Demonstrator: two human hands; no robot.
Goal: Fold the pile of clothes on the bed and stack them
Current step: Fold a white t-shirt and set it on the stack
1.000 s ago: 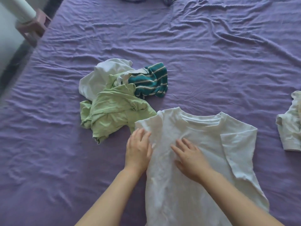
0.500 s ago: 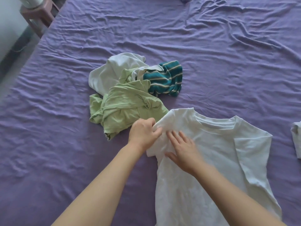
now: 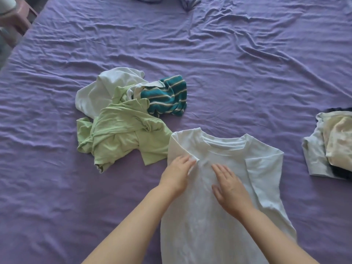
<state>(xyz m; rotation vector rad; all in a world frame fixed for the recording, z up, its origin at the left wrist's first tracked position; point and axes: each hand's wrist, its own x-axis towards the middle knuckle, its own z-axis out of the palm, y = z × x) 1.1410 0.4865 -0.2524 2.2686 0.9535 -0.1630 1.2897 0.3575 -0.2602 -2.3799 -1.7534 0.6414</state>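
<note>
A white T-shirt (image 3: pixel 224 187) lies flat on the purple bed, collar away from me, both sleeves folded inward. My left hand (image 3: pixel 176 173) rests on the folded left sleeve, fingers straight over its edge. My right hand (image 3: pixel 229 189) presses flat on the chest of the shirt. To the left lies the unfolded pile: a crumpled light green garment (image 3: pixel 122 134), a white garment (image 3: pixel 102 90) and a teal striped one (image 3: pixel 167 98). At the right edge sits a stack of folded clothes (image 3: pixel 331 147).
The wrinkled purple sheet (image 3: pixel 228 63) covers the whole bed. A pink stool (image 3: pixel 17 21) stands off the bed's far left corner. More fabric (image 3: pixel 188 1) shows at the top edge.
My left hand has gone from gripping the left sleeve edge to lying flat on the folded sleeve. The view shifted, bringing the folded stack at the right into sight.
</note>
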